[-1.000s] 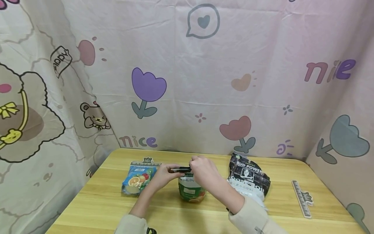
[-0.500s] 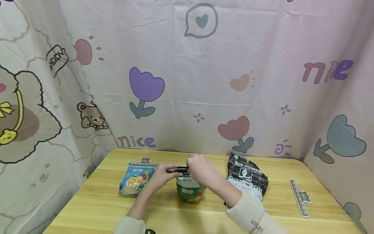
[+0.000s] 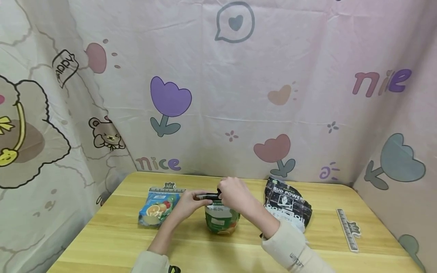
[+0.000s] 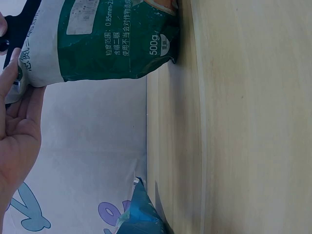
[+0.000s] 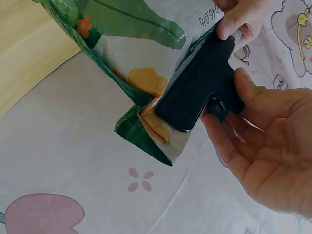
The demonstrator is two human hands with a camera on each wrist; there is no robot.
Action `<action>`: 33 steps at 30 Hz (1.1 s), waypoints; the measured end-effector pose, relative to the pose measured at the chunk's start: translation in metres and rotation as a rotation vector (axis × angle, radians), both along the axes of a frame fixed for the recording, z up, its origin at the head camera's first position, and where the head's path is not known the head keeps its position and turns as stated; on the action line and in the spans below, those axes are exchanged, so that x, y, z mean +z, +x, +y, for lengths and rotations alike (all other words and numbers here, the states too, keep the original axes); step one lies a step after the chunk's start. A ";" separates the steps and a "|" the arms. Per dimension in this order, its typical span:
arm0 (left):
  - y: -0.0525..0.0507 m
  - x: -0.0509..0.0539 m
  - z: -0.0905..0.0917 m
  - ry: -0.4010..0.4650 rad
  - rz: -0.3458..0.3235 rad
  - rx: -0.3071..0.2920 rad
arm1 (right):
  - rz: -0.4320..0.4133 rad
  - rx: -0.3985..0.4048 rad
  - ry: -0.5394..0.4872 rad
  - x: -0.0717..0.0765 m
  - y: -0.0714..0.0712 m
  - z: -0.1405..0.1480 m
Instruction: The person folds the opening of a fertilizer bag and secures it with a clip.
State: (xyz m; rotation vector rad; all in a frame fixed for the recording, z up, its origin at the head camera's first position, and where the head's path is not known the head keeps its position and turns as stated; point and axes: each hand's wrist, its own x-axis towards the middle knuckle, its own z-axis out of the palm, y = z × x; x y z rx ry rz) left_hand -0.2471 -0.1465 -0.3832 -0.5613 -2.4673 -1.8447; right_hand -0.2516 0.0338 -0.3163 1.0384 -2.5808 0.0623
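Note:
A green and white 500 g pouch (image 3: 221,222) stands upright on the table between my hands. Across its folded top sits a black bag clip (image 5: 195,87), which in the right wrist view covers most of the top edge. With thumb and fingers my right hand (image 5: 273,141) pinches the clip's handle. At the opposite end of the pouch's top, my left hand (image 4: 22,126) pinches the folded edge, its thumb in front and its fingers behind. In the head view my right hand hides part of the clip and the pouch's upper right.
To the left lies a blue fruit-printed pouch (image 3: 157,208) with a piano-key strip (image 3: 167,190) along its top. A black and white "Bud Power" bag (image 3: 286,203) slumps on the right. Farther right lies another piano-key strip (image 3: 347,229). A printed curtain (image 3: 211,151) hangs behind the table.
Both hands keep their places at the pouch's top, with only slight movement at the clip. The whole head view has shifted a little.

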 end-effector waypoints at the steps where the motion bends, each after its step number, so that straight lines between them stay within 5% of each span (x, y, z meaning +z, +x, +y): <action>1: 0.000 0.000 0.000 0.001 0.001 0.001 | 0.008 -0.001 -0.002 0.000 0.001 0.000; 6: 0.002 0.002 -0.002 0.006 -0.002 -0.008 | -0.004 -0.020 0.006 -0.002 0.002 -0.002; 12: 0.004 0.002 -0.002 0.005 -0.009 -0.014 | -0.133 0.042 -0.066 -0.005 0.001 0.006; 16: -0.001 -0.003 -0.001 0.020 0.018 -0.025 | -0.311 0.050 -0.283 -0.007 0.000 0.023; 23: -0.012 -0.028 -0.003 0.054 0.029 -0.002 | -0.494 -0.120 -0.852 -0.021 0.002 0.058; 29: -0.001 -0.038 0.000 -0.014 -0.038 0.046 | -0.661 -0.152 -0.870 -0.043 0.015 0.078; 33: 0.009 -0.044 0.005 -0.083 -0.145 -0.049 | -0.768 -0.140 -0.928 -0.056 0.022 0.082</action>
